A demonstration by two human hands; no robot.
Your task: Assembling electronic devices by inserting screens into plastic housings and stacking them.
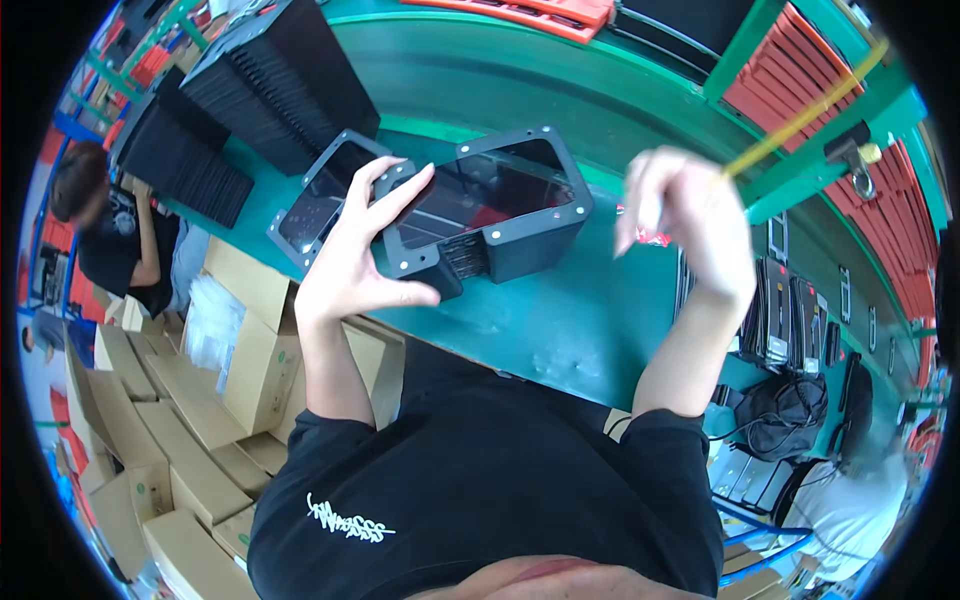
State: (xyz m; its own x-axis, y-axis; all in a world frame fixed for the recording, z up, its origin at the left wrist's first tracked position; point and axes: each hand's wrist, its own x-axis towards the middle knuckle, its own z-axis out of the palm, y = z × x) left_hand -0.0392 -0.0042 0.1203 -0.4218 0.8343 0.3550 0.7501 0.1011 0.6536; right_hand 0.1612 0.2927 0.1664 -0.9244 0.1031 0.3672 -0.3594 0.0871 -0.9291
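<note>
My left hand (345, 255) is open, its thumb and fingers spread around the left end of a black-framed glossy panel (500, 180). That panel is on a block of dark stacked pieces on the green bench. Under and beyond the hand, a similar glossy framed panel (325, 190) stands tilted. My right hand (690, 215) is raised over the bench to the right of the panels, its fingers bent down and drawn together, slightly blurred. A small red thing (655, 239) shows by its fingertips; whether it is held is hard to see. A yellow cord (810, 105) runs down toward this hand.
Tall stacks of black frames (280, 85) stand at the back left of the green bench (540, 325). Opened cardboard boxes (200, 400) crowd the lower left. Dark flat pieces (785, 310) and a black bag (785, 415) lie at right. Other people are at both sides.
</note>
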